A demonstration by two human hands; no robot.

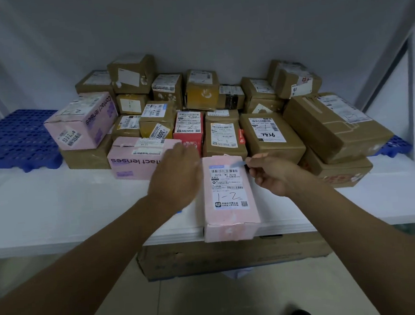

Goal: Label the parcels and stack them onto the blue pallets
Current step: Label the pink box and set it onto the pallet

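I've got the pink parcel [229, 198] at the white shelf's [56, 206] front edge, left hand [175, 177] at its nine o'clock, fingers relaxed, right hand [272, 174] pinching a blue pen [239, 164] at two o'clock, stacked parcels [269, 135] on the blue pallet [14, 140] behind.

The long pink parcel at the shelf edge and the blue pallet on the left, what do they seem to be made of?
The long pink parcel looks like matte cardboard with a white paper label: creased corners, scuffed end. The blue pallet looks like moulded plastic, a uniform grid of holes with a slight sheen.
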